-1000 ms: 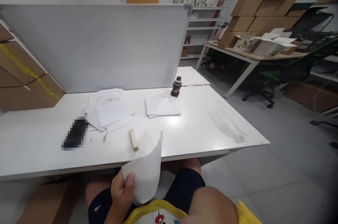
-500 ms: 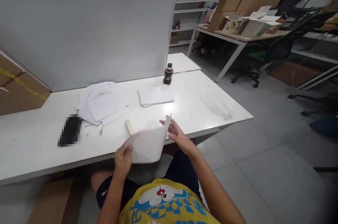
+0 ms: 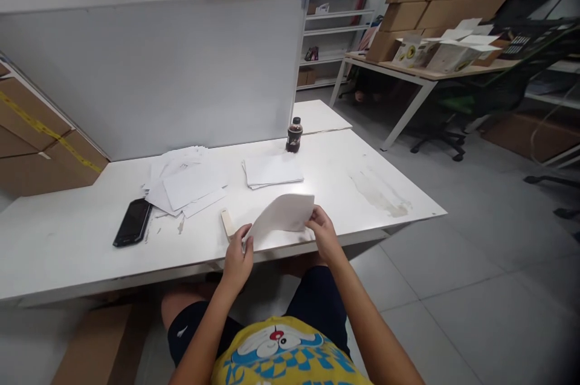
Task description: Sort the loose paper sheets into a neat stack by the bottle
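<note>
White paper (image 3: 283, 214), curved upward, is stretched between my two hands over the table's front edge; whether it is one sheet or more I cannot tell. My left hand (image 3: 238, 258) is closed on its left end, thumb on top. On the right end, my right hand (image 3: 323, 229) pinches the paper near its lower corner. Just beyond my left hand lies a cream-coloured flat bar (image 3: 227, 223), its near end partly hidden. Farther back rests a neat stack of white paper (image 3: 274, 171). A loose, spread pile of white sheets (image 3: 190, 182) lies to the left.
A black phone (image 3: 133, 222) lies left of the loose pile. A dark drink bottle (image 3: 294, 135) stands behind the stack. The whiteboard (image 3: 181, 77) rises along the table's back, cardboard boxes (image 3: 67, 158) at the left. A wet smear (image 3: 380, 191) marks the table (image 3: 335, 167) at right.
My right hand, open beside the paper before, now grips its right end. The paper has moved up and right and is bent in a curve. The camera view has shifted slightly.
</note>
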A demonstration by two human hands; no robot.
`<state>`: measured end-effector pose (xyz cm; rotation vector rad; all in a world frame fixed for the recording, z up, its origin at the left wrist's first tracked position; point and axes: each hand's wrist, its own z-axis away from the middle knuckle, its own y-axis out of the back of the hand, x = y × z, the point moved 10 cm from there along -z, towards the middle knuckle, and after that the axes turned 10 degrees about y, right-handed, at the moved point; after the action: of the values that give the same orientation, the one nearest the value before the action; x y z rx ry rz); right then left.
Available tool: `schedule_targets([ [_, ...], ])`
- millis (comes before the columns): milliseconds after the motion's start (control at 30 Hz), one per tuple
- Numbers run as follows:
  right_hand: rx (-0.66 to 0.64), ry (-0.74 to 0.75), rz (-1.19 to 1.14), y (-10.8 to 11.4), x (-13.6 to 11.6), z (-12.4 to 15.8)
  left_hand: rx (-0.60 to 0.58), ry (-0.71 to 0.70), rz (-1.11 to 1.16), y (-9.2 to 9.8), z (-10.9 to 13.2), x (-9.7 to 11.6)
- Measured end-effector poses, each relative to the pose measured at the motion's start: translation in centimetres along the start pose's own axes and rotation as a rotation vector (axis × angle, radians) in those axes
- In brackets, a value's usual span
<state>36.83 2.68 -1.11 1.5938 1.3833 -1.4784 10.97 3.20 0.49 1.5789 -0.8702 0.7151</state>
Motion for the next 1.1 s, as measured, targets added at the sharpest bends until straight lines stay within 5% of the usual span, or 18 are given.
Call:
schedule_targets([
  [200, -0.003, -0.094, 0.092, 0.9, 0.5, 1.0, 0.04, 0.031, 0.051, -0.4, 0.9, -2.8],
  [333, -0.159, -0.195, 0.111, 0.4, 1.1, 2.5, 0.256, -0.014, 0.185, 4.4, 0.8, -4.2],
  [433, -0.33, -0.321, 0.144, -0.9, 3.3, 4.4, 0.237, -0.063, 0.023, 6.9, -1.6, -4.4],
  [600, -0.255, -0.311, 0.235, -0.4, 5.8, 4.6, -0.127, -0.274, -0.3, 4.6, -4.7, -3.4],
  [700, -0.146, -0.315, 0.211, 0.4, 6.2, 4.3, -0.279, -0.254, -0.37, 2.8, -4.7, -3.8],
  [833, -0.024, -0.364, 0.177, 1.0, 5.9, 4.5, -0.31, -0.225, -0.345, 2.3, -4.2, -4.1],
  [1100, -0.068, -0.358, 0.184, -1.3, 5.4, 4.2, -0.274, -0.272, -0.411, 1.9, -3.7, -3.7],
])
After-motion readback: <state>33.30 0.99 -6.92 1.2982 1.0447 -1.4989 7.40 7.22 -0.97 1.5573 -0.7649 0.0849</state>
